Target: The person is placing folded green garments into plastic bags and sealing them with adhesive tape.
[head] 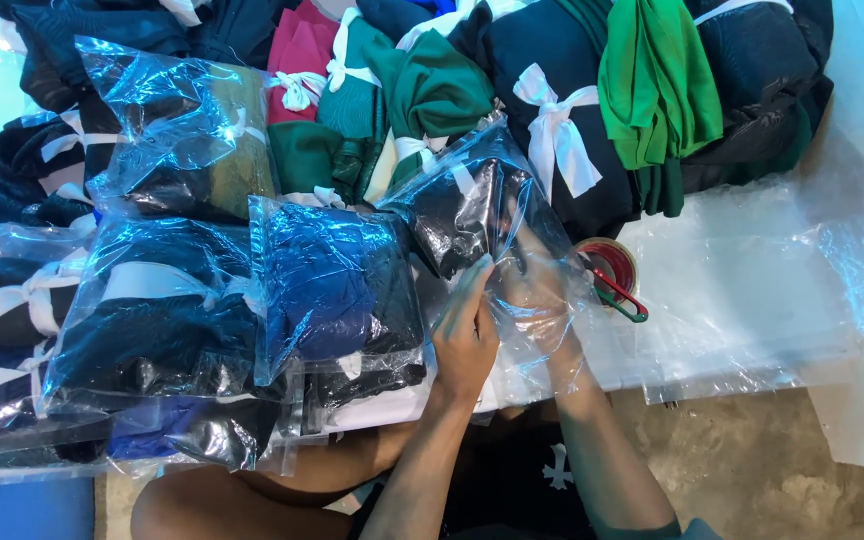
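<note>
Head view: left hand (465, 335) gripped the edge of the clear bag (512, 250) at centre; right hand (532, 290) was thrust inside, pushing the dark garment (457, 225) toward eleven o'clock. Judged sound: mouth kept taut, fabric flat. Tape dispenser (610, 272) at three o'clock.

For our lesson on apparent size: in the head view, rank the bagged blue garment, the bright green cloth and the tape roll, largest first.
1. Bagged blue garment, largest.
2. Bright green cloth, somewhat smaller; part is cut off by the frame's top edge, so this is unsure.
3. Tape roll, clearly smallest.
</note>
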